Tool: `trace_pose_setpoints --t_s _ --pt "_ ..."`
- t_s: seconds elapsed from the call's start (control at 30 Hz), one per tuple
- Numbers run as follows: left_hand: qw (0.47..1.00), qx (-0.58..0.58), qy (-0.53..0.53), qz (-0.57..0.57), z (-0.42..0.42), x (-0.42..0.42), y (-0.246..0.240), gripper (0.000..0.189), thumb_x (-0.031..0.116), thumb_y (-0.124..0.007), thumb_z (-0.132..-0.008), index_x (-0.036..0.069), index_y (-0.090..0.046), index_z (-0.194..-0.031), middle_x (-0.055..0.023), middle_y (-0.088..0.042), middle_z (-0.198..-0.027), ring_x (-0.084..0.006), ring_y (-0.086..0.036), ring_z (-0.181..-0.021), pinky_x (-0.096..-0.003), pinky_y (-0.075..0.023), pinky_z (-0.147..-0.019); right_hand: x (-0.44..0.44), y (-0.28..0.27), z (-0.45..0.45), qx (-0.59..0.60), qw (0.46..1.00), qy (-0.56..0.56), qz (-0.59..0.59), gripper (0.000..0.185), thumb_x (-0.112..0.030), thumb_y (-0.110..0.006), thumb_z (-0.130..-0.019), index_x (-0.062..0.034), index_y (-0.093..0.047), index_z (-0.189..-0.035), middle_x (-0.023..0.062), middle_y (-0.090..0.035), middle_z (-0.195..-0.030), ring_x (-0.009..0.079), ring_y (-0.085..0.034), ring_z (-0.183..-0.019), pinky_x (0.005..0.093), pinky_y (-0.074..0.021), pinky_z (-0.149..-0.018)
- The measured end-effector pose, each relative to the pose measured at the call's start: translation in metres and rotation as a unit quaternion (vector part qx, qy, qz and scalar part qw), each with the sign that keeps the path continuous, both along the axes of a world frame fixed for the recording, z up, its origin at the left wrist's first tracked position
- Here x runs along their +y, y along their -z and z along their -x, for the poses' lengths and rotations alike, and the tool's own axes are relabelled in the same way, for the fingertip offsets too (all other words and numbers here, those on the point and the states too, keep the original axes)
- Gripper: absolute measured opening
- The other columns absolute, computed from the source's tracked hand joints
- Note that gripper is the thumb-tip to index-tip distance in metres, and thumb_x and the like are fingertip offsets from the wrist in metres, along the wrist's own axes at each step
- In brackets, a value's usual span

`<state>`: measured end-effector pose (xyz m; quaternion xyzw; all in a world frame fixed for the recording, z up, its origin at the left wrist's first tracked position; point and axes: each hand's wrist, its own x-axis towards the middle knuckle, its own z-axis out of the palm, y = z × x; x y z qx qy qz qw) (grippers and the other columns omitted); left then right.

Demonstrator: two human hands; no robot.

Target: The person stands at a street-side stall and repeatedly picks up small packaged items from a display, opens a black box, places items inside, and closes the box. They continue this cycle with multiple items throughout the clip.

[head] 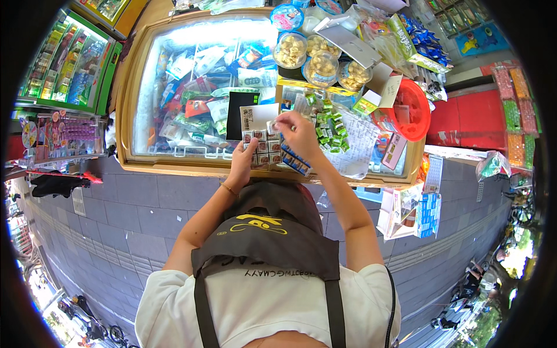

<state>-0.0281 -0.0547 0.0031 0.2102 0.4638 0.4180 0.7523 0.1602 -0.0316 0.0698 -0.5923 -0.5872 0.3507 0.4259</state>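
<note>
My left hand [243, 161] grips the left edge of a white card [263, 114] with its thumb on the front. Rows of small square brown-and-white packets [263, 148] cover the card's lower part, and printed writing runs down its upper left. Between thumb and fingertips, my right hand [300, 132] pinches one small whitish piece [273, 127] at the card's upper right. Partly under the right hand lies a row of small blue packets [296, 163]. Loose green packets [330, 130] are heaped just right of it. Behind the card is a flat black board [240, 114].
The glass-topped chest freezer [150, 164] holds bagged goods. Lidded tubs of yellowish snacks [290, 48] stand at its back. Handwritten paper sheets [357, 158], an opened carton [385, 85] and a red round container [415, 111] lie to the right. A green-framed display cabinet [101, 80] stands left.
</note>
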Motion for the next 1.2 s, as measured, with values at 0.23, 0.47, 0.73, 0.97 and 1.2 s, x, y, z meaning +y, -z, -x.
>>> trace_pose_setpoints --t_s 0.23,0.47,0.73,0.97,1.2 --pt "1.000 0.008 0.009 -0.003 0.000 -0.003 0.007 0.024 0.027 -0.062 -0.097 0.006 -0.062 -0.110 -0.0008 -0.067 -0.094 -0.0081 -0.063 -0.078 -0.0239 -0.0535 -0.066 -0.018 0.010 -0.002 -0.263 0.951 -0.008 -0.160 0.013 -0.012 -0.073 -0.080 -0.0120 -0.070 -0.093 0.0048 -0.061 -0.103 0.0276 -0.059 -0.094 0.0379 -0.0502 -0.079" --pt "0.999 0.024 0.021 0.002 -0.001 -0.005 0.003 0.025 0.027 -0.063 -0.096 0.006 -0.062 -0.110 -0.0001 -0.066 -0.092 -0.0073 -0.063 -0.077 -0.0236 -0.0540 -0.064 0.006 0.049 -0.080 -0.284 0.959 0.011 0.001 0.022 -0.007 -0.063 -0.085 -0.0133 -0.070 -0.105 0.0083 -0.063 -0.114 0.0294 -0.064 -0.098 0.0391 -0.0522 -0.081" --pt "0.998 0.043 0.051 -0.004 0.000 -0.005 0.015 0.027 0.029 -0.066 -0.095 0.007 -0.064 -0.110 0.0027 -0.066 -0.090 -0.0016 -0.058 -0.076 -0.0182 -0.0474 -0.063 0.025 0.060 -0.084 -0.432 0.885 -0.153 0.080 0.035 -0.005 -0.058 -0.085 -0.0156 -0.063 -0.118 0.0037 -0.063 -0.127 0.0284 -0.065 -0.104 0.0397 -0.0543 -0.080" --pt "0.996 0.058 0.072 -0.012 -0.007 -0.006 0.006 0.030 0.030 -0.066 -0.095 0.005 -0.065 -0.112 0.0034 -0.065 -0.088 -0.0032 -0.055 -0.077 -0.0203 -0.0444 -0.067 0.026 0.047 -0.075 0.174 0.981 0.044 0.077 0.034 -0.008 -0.063 -0.090 -0.0072 -0.053 -0.123 0.0092 -0.071 -0.100 0.0190 -0.070 -0.085 0.0294 -0.0546 -0.069" --pt "0.990 0.085 0.103 -0.049 -0.011 -0.011 0.019 0.027 0.026 -0.064 -0.096 0.004 -0.063 -0.112 0.0028 -0.064 -0.090 -0.0039 -0.053 -0.074 -0.0210 -0.0440 -0.066 0.005 -0.002 -0.003 -0.062 0.997 -0.033 -0.042 0.015 -0.007 -0.066 -0.086 -0.0023 -0.069 -0.100 0.0110 -0.070 -0.099 0.0226 -0.068 -0.084 0.0328 -0.0547 -0.076"
